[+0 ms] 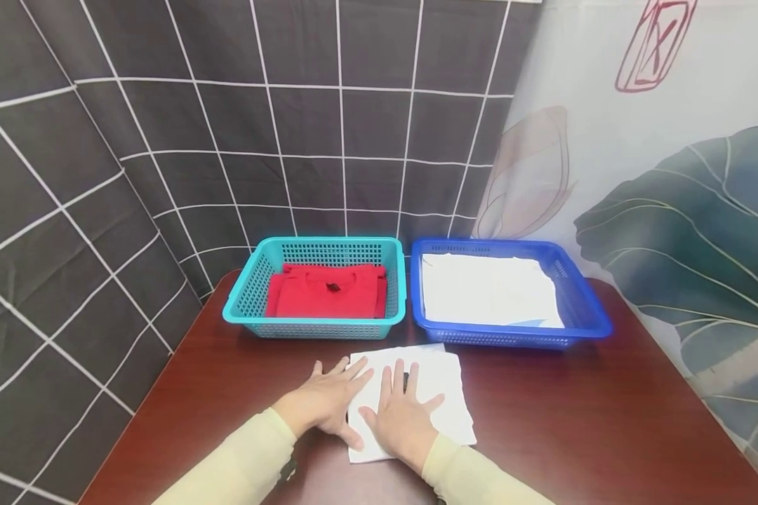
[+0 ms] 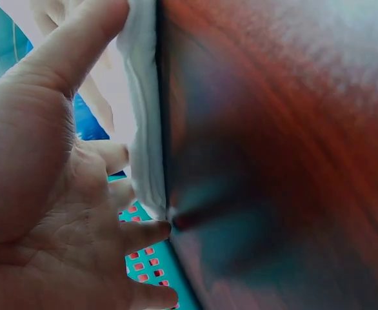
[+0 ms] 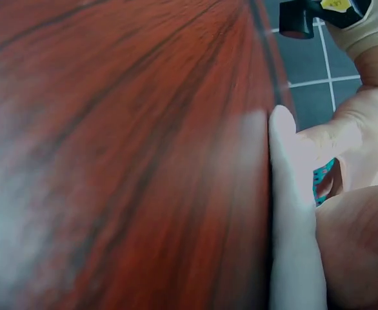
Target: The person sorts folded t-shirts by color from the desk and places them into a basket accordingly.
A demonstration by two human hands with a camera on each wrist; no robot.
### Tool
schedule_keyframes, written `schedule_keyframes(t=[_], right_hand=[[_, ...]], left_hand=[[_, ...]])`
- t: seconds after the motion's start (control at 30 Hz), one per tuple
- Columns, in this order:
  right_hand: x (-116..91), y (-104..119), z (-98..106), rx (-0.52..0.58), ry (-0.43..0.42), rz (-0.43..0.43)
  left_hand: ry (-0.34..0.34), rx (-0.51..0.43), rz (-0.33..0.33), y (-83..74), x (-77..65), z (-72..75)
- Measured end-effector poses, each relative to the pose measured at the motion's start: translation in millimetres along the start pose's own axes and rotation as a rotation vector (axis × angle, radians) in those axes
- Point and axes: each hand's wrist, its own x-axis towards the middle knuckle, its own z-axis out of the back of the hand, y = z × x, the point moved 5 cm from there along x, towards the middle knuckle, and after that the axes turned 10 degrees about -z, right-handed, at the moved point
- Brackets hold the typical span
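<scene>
A folded white shirt (image 1: pixel 445 410) with a small dark neck label lies flat on the table, its layered edge (image 2: pixel 144 116) showing in the left wrist view. My left hand (image 1: pixel 325 400), fingers straight and spread, rests along the shirt's left edge. Spread flat on the middle of the shirt is my right hand (image 1: pixel 404 414), beside the label. In the right wrist view the shirt's rounded edge (image 3: pixel 295 245) runs under the right palm, and the left hand (image 3: pixel 369 135) touches its far end.
Behind the shirt, a teal basket (image 1: pixel 318 327) holds folded red shirts (image 1: pixel 328 298). To its right, a blue basket (image 1: pixel 499 337) contains folded white cloth (image 1: pixel 486 287). Both stand on the brown wooden table (image 1: pixel 543 414), before a dark gridded curtain (image 1: pixel 379 126) and a leaf-patterned one (image 1: pixel 688 231).
</scene>
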Motion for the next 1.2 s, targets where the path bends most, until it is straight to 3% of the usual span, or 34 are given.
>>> schedule_keyframes(t=[0.3,0.43,0.53,0.63,0.77,0.87,0.93,1.03,1.13,1.2], right_hand=[[3,12,2,0.012,0.021,-0.011],[2,0,10,0.106,0.097,0.049],[0,-22,25,0.260,0.133,0.133],[3,-56,45,0.385,0.103,0.181],[13,-104,63,0.443,0.041,0.140],[21,-130,62,0.514,0.101,0.067],[25,-140,56,0.632,0.201,0.013],[28,-147,43,0.899,0.382,-0.074],[31,-146,32,1.130,0.530,-0.121],[32,-144,27,1.214,0.593,-0.123]], left_hand=[[0.028,-0.002,0.019,11.1,-0.4,1.3],[-0.021,-0.109,-0.009,13.4,-2.9,0.6],[-0.107,-0.246,-0.001,16.5,-9.7,0.9],[-0.227,-0.363,0.046,20.1,-19.7,3.9],[-0.366,-0.439,0.116,21.8,-31.6,9.2],[-0.423,-0.486,0.155,21.2,-36.0,9.3],[-0.449,-0.571,0.190,21.4,-36.9,5.8],[-0.475,-0.774,0.240,20.8,-35.7,-1.6],[-0.503,-1.057,0.248,18.0,-30.9,-9.7],[-0.520,-1.240,0.237,15.5,-26.9,-13.9]])
